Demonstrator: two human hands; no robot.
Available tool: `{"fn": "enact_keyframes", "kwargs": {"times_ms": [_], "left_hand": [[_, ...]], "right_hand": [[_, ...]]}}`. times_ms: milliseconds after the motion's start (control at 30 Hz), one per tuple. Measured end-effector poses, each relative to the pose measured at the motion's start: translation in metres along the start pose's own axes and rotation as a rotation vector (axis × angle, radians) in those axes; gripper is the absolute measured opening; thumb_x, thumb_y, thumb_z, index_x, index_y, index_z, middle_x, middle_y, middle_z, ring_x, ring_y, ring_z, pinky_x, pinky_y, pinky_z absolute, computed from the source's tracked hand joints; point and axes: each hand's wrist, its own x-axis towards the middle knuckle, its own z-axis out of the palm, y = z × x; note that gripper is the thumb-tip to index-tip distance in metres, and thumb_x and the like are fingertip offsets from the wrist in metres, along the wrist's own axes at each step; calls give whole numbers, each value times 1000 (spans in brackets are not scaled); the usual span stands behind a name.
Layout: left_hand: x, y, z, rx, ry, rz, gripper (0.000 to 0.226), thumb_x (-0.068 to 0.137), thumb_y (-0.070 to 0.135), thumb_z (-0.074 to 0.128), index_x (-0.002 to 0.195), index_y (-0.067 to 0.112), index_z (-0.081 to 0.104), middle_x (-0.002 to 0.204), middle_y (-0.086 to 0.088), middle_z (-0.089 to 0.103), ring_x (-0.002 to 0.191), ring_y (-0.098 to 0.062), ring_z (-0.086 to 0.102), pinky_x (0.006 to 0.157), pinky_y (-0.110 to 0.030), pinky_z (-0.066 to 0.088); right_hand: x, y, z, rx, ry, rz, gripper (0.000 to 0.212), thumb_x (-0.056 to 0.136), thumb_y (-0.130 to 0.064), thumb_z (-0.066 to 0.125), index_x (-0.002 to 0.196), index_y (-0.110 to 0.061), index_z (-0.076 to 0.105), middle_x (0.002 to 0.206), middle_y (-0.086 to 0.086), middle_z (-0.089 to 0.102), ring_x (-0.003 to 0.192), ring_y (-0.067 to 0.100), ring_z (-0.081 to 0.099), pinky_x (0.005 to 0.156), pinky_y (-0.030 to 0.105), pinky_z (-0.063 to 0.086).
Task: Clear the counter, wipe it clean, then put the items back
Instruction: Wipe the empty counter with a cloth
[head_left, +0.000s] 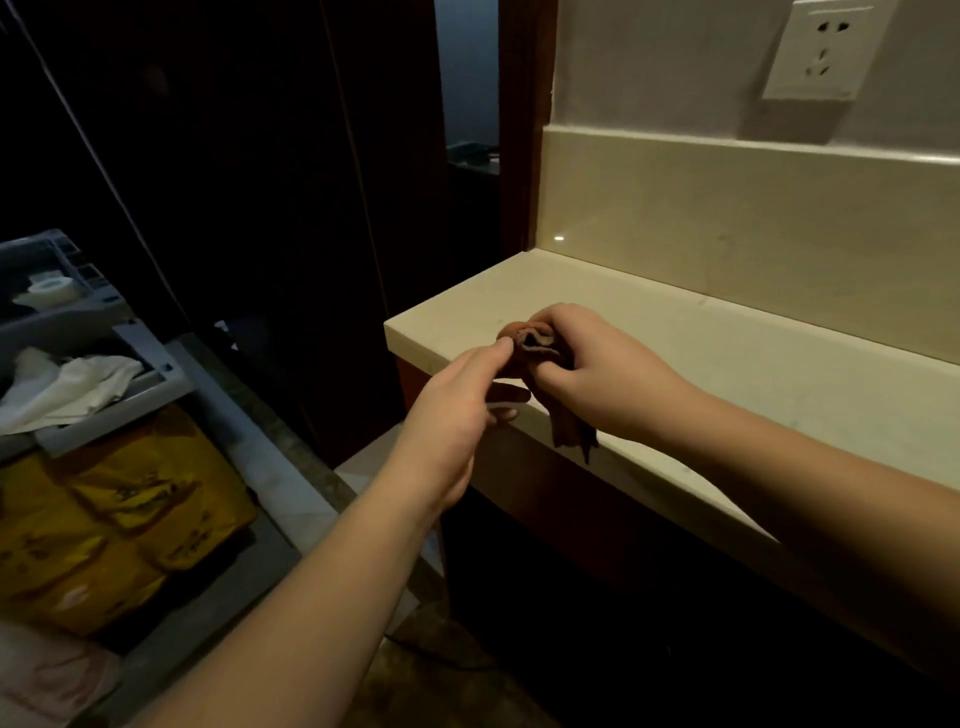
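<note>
At far left a grey cart (124, 358) holds white cloths (67, 387) above a yellow bag (130, 514). The left hand (457, 410) pinches an edge of the brown cloth (540, 358) with thumb and forefinger. The right hand (597, 374) grips the bunched cloth, fingers curled round it, at the cream surface (727, 364) near its left corner. A wall socket (826, 47) sits above, far right.
</note>
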Motion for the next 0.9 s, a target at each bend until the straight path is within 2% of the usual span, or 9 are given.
{"fn": "enact_keyframes", "kwargs": {"times_ms": [167, 233, 300, 367, 467, 533, 633, 800, 900], "left_hand": [[55, -14, -34, 243, -36, 84, 32, 100, 35, 41, 102, 20, 69, 100, 2, 69, 95, -11, 62, 81, -27, 45], [83, -18, -56, 433, 40, 195, 26, 100, 34, 44, 98, 23, 67, 96, 8, 64, 90, -2, 57, 78, -23, 43], [117, -23, -81, 615, 156, 292, 15, 98, 29, 47, 98, 24, 61, 96, 8, 58, 91, -6, 54, 75, -26, 42], [157, -31, -106, 788, 224, 310, 16, 96, 25, 49, 106, 20, 60, 108, 4, 53, 109, -17, 49, 87, -32, 42], [207, -42, -131, 947, 194, 192, 38, 94, 28, 48, 129, 15, 53, 132, -3, 48, 124, -22, 42, 100, -38, 38], [228, -47, -139, 903, 94, 98, 44, 95, 31, 47, 136, 15, 48, 137, -4, 47, 122, -21, 46, 90, -32, 40], [245, -56, -146, 792, -49, 53, 43, 97, 32, 46, 137, 18, 48, 131, -2, 55, 111, -19, 52, 79, -30, 40], [258, -67, -154, 368, -76, -76, 38, 99, 33, 48, 135, 22, 55, 101, 20, 58, 85, 8, 50, 67, -16, 38], [262, -72, -155, 257, -91, -112, 39, 99, 32, 49, 137, 23, 53, 108, 20, 58, 89, 11, 49, 69, -13, 38]], "right_hand": [[54, 18, 13, -42, -10, 61, 24, 88, -34, 63, 111, -29, 55, 98, -7, 63, 85, 8, 58, 64, 16, 43], [78, 29, 14, -76, -3, 126, 24, 90, -35, 62, 112, -28, 55, 98, -7, 61, 86, 11, 57, 66, 20, 46], [101, 39, 18, -122, -14, 190, 25, 90, -35, 61, 113, -25, 57, 100, -5, 59, 89, 14, 56, 72, 27, 48], [127, 45, 29, -194, -54, 223, 27, 91, -34, 61, 114, -21, 59, 106, -3, 56, 94, 17, 53, 79, 29, 44], [164, 48, 57, -288, -121, 234, 29, 91, -36, 60, 114, -18, 60, 108, -1, 54, 94, 17, 51, 77, 28, 36], [182, 48, 79, -348, -150, 232, 28, 90, -37, 61, 108, -17, 62, 103, 0, 57, 91, 19, 51, 74, 28, 35], [197, 42, 107, -384, -123, 210, 26, 88, -38, 63, 101, -16, 64, 93, -1, 56, 88, 21, 53, 71, 29, 34], [221, 45, 124, -407, -73, 193, 30, 89, -42, 62, 104, -16, 67, 97, 0, 59, 86, 16, 50, 70, 27, 34], [250, 65, 114, -408, -24, 296, 33, 88, -46, 63, 93, -14, 65, 93, 2, 57, 84, 19, 51, 68, 27, 31]]}}
